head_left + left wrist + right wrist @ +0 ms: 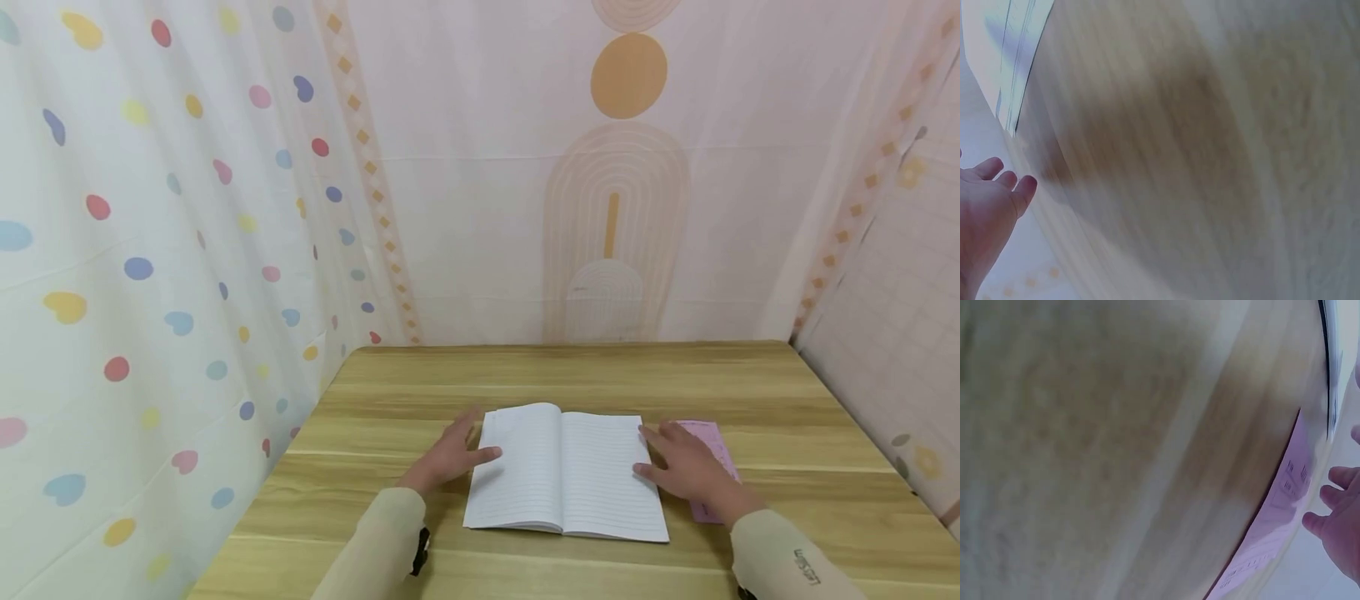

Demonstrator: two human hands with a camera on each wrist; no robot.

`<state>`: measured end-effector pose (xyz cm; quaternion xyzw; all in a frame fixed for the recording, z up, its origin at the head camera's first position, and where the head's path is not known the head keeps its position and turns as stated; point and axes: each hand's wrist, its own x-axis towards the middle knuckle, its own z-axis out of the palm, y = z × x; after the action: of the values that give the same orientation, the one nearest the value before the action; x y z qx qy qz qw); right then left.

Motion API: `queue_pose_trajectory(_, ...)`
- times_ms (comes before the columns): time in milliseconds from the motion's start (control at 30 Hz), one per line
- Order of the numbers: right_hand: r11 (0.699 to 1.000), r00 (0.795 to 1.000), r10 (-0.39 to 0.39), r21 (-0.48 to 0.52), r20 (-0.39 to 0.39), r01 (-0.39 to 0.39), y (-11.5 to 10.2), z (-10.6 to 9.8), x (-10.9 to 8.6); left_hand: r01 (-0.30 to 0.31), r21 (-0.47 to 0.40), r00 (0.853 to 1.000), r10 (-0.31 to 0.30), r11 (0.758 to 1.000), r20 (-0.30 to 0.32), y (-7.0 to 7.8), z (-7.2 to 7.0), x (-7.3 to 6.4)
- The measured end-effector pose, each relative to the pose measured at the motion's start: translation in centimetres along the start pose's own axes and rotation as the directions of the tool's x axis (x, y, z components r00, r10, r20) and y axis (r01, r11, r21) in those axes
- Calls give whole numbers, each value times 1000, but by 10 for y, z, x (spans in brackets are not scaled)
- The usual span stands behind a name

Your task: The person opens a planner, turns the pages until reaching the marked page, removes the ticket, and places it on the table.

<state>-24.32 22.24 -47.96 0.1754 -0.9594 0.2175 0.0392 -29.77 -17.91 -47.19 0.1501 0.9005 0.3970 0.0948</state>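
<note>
An open notebook (600, 475) with ruled white pages lies flat on the wooden table, its left pages bulging near the spine. My left hand (450, 454) is at its left edge, fingers spread and the thumb over the page margin. On the other side my right hand (690, 467) hovers at the right edge, thumb and fingertips reaching over the page border. Partly beneath that hand in the head view lies a pink printed sheet (707, 433). The right wrist view shows the pink sheet (1272, 519) below the extended fingers. Neither hand grips anything.
The wooden table (570, 379) reaches back to a patterned curtain (480, 208). A dotted curtain (180, 275) hangs along the left side, and another pale curtain (892, 333) along the right.
</note>
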Motion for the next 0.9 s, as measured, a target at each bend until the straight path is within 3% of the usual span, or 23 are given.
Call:
queue_pose_trajectory(133,1000,999,20,-14,33,-19,-3,3,1,9,-47,1000,-9,999,0,3,2,-1)
queue_pose_trajectory(333,998,996,53,-38,68,-50,-6,5,0,24,-33,1000,-24,999,13,6,6,-1)
queue_pose_trajectory(900,999,998,36,-36,57,-34,-4,9,-3,56,-71,998,-55,996,21,10,11,3)
